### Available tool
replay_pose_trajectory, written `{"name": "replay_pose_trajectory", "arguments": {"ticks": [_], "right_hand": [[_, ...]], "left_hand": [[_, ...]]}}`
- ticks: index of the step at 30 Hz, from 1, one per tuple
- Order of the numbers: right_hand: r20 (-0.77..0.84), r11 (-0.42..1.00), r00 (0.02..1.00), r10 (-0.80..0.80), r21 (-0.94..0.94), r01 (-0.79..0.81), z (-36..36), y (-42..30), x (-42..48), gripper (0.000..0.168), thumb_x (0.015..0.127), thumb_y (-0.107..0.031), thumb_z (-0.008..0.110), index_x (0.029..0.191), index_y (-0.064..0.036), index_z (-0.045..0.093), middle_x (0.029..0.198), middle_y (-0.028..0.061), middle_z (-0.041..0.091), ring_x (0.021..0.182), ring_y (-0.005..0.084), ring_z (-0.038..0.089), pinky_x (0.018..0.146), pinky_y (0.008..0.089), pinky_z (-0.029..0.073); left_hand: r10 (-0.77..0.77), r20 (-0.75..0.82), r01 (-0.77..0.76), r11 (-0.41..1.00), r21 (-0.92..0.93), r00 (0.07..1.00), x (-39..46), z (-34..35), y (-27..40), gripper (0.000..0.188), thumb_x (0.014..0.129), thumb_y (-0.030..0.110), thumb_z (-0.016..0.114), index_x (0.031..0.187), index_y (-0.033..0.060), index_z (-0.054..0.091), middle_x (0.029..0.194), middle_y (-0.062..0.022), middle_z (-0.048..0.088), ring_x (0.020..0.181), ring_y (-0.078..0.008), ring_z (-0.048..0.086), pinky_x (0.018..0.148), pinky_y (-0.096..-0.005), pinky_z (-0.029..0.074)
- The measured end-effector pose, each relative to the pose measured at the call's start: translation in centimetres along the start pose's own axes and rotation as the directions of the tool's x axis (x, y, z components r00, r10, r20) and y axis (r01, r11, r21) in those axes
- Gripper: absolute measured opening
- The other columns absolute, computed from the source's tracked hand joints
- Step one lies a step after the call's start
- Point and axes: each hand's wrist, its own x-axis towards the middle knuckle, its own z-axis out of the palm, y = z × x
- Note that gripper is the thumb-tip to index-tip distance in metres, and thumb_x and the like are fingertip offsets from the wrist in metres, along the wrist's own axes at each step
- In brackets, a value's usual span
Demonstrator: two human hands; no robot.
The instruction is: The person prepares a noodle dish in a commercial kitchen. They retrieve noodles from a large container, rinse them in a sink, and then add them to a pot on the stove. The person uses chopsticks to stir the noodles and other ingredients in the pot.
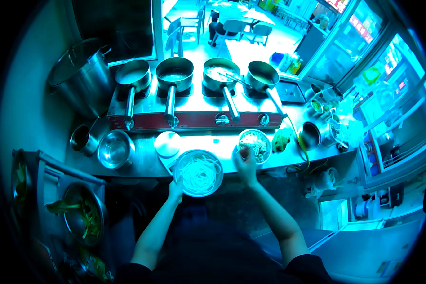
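Note:
My left hand grips the left rim of a bowl of pale noodles, which is at the counter's front edge. My right hand is over the left side of a second bowl that holds pale strands and darker bits. Its fingers are bent towards the bowl's contents; whether they pinch anything is too small to tell. A round white item lies behind the noodle bowl, on a flat device that is partly hidden. Right of the second bowl is a greenish heap of food.
Several long-handled saucepans stand on a red-fronted gas stove; chopsticks rest across two. A large stockpot is at the back left. A metal bowl and a small pot sit left; a yellow hose runs down at right.

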Motion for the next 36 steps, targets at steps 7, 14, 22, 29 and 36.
{"name": "replay_pose_trajectory", "arguments": {"ticks": [7,14,22,29,36], "right_hand": [[0.078,0.762,0.866,0.494,0.441,-0.475,0.1,5.5,23.2,0.068,0.073,-0.005,0.067,0.126,-0.004,0.024,0.082,0.0071,0.053,0.063,0.0088,0.05,0.048,0.0188,0.039],[-0.06,0.856,0.978,0.198,0.496,-0.143,3.4,6.1,36.5,0.016,0.08,-0.007,0.06,0.096,-0.003,0.058,0.071,0.0003,0.055,0.054,0.0035,0.046,0.046,0.0162,0.035],[0.453,1.0,0.892,-0.001,-0.009,0.006,2.2,1.3,42.3,0.016,0.082,-0.007,0.053,0.09,0.004,0.061,0.075,0.0107,0.062,0.067,0.0144,0.061,0.06,0.0224,0.049],[0.575,0.989,0.804,0.15,-0.104,-0.109,-3.4,-2.8,43.1,0.019,0.084,-0.011,0.053,0.097,0.002,0.06,0.082,0.0099,0.061,0.075,0.015,0.059,0.069,0.0259,0.049],[0.436,0.98,0.887,0.155,-0.178,-0.084,-6.4,-1.5,45.1,0.018,0.083,-0.01,0.053,0.095,0.001,0.06,0.082,0.0107,0.063,0.07,0.015,0.062,0.061,0.0248,0.052]], "left_hand": [[0.116,-0.001,-0.115,0.986,0.118,0.993,9.9,7.7,0.1,0.036,0.087,0.026,0.049,0.113,0.0003,0.049,0.097,-0.0081,0.057,0.087,-0.0158,0.052,0.074,-0.0319,0.044],[0.062,0.017,-0.064,0.97,0.235,0.998,10.7,9.6,3.2,0.036,0.087,0.019,0.05,0.118,0.0007,0.046,0.103,-0.0097,0.056,0.094,-0.0159,0.052,0.081,-0.0288,0.041],[0.007,-0.147,0.008,0.995,0.103,0.989,12.4,9.5,1.2,0.035,0.084,0.016,0.054,0.114,-0.0009,0.047,0.097,-0.0078,0.057,0.085,-0.0133,0.053,0.073,-0.0269,0.043],[0.104,-0.358,-0.153,0.982,-0.111,0.928,12.0,10.4,0.4,0.027,0.089,0.022,0.046,0.105,0.0011,0.051,0.094,-0.0073,0.055,0.086,-0.0135,0.051,0.074,-0.0271,0.042],[0.105,-0.419,-0.147,0.987,-0.069,0.902,12.0,8.9,0.6,0.026,0.09,0.023,0.042,0.103,0.0021,0.051,0.096,-0.008,0.055,0.088,-0.014,0.051,0.075,-0.0278,0.042]]}}
